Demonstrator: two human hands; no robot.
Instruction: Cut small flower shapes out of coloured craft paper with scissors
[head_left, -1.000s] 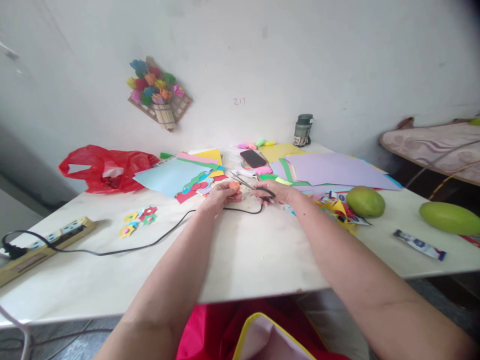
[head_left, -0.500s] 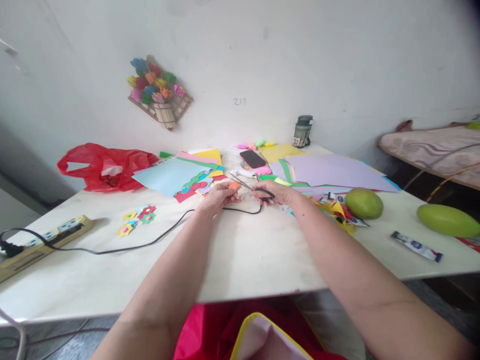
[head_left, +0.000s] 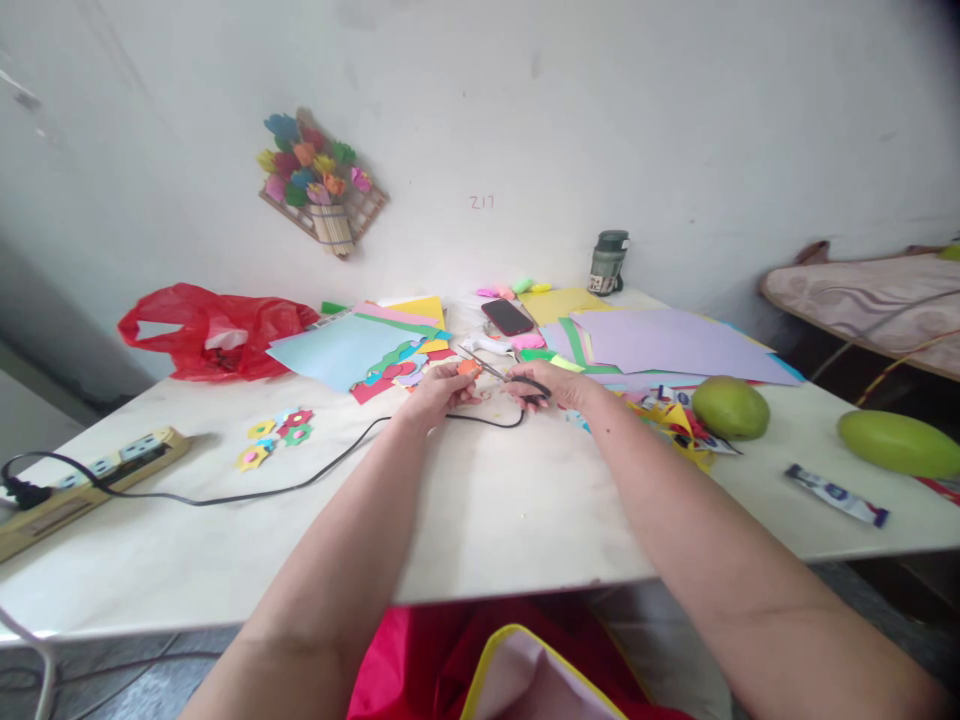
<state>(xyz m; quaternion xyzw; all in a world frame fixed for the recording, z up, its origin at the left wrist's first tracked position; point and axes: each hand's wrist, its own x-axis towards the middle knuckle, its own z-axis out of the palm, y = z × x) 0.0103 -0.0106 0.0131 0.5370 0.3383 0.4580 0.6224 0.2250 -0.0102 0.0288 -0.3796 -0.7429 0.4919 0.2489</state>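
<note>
Between the fingertips of my left hand is a small piece of orange paper. My right hand grips a pair of black-handled scissors, whose blades point left and away from me, close to the orange paper. Whether the blades touch the paper is hard to make out. Just beyond my hands lie coloured paper scraps. To the left on the table are several cut paper flowers in yellow, red, green and blue.
A black cord runs from the power strip past my left hand. Farther back lie a phone, purple paper sheets and a red plastic bag. Green mangoes and a glue tube are at right.
The orange paper sits slightly higher and shows more of its face in my left fingers. My right hand and the scissors have hardly moved; the whole view has shifted a little.
</note>
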